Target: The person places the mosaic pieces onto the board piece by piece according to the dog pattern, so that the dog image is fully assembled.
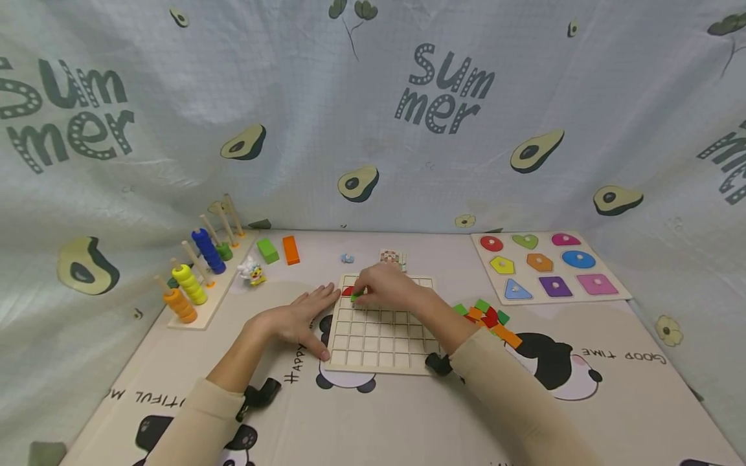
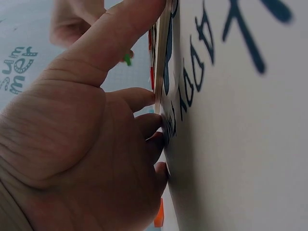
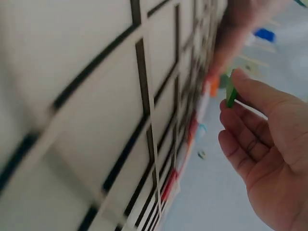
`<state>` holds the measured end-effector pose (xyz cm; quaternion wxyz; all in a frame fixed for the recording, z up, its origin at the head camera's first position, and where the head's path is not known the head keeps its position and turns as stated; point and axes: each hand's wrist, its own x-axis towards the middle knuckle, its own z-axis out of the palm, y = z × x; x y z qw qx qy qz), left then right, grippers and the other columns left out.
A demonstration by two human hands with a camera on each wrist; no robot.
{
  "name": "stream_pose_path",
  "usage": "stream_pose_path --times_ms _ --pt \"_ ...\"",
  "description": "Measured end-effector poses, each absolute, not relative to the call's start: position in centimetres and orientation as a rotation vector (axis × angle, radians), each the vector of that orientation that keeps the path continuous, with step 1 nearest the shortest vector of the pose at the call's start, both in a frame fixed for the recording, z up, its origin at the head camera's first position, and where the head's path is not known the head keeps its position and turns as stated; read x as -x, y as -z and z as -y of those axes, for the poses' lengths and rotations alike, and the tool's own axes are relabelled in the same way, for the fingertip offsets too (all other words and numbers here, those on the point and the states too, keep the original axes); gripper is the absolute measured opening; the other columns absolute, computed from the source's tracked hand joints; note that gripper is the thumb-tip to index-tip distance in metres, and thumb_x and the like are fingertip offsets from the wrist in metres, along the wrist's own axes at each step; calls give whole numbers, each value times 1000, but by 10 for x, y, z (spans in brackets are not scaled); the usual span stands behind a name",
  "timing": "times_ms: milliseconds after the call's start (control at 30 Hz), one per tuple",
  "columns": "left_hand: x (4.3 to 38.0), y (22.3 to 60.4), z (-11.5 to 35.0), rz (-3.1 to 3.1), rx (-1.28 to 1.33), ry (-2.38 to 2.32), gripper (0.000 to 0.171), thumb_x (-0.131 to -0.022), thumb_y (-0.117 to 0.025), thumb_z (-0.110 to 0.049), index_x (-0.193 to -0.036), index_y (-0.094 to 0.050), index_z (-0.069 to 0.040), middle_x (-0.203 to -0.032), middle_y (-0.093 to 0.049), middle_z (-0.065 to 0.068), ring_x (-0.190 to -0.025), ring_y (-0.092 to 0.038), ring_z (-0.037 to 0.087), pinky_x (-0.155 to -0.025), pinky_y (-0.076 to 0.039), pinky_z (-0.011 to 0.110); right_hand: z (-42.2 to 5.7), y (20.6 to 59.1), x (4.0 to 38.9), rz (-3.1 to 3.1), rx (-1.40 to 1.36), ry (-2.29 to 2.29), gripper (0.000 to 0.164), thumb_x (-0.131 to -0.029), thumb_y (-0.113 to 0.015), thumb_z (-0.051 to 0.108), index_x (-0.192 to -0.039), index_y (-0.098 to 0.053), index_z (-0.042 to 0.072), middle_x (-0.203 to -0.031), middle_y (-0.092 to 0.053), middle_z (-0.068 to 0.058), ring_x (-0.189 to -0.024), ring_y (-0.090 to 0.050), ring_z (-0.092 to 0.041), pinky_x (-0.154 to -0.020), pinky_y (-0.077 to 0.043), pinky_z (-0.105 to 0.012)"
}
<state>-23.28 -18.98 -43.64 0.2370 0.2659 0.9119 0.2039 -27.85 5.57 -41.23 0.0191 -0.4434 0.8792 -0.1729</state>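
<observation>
A wooden grid board (image 1: 379, 342) of square cells lies flat on the table. My left hand (image 1: 297, 319) rests along its left edge, fingers spread, the thumb near the lower left corner. In the left wrist view, the left fingertips (image 2: 139, 98) touch the table and the board's side. Over the upper left cells, my right hand (image 1: 386, 285) pinches a small green tile (image 3: 231, 92) between thumb and forefinger, held on edge above the grid. A red piece (image 1: 348, 291) sits in a cell at the board's upper left. Fingers partly hide the tile in the head view.
Right of the board lies a pile of green, orange and red pieces (image 1: 488, 317). A shape puzzle (image 1: 544, 301) stands back right, a ring-stacking rack (image 1: 201, 317) left. Green (image 1: 268, 251) and orange blocks (image 1: 291, 250), a small toy figure (image 1: 252, 272) and a patterned card (image 1: 393, 258) lie behind.
</observation>
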Motion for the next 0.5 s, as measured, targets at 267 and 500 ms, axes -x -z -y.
stream_pose_path --times_ms 267,500 --pt "234 436 189 -2498 -736 -547 129 -60 -81 -62 -156 -7 -20 -162 3 2 -148 6 22 -119 -2 49 -31 425 286 -2710 1380 349 19 -83 -75 28 -97 -77 16 -88 -70 8 -78 -61 -3 -70 -51 -22" --pt "233 436 191 -2497 -756 -556 128 -60 -81 -62 -156 -8 -19 -162 3 4 -148 5 24 -119 -2 49 -24 431 286 -2727 1399 264 15 -85 -74 30 -94 -76 18 -87 -64 8 -77 -56 -5 -72 -50 -24"
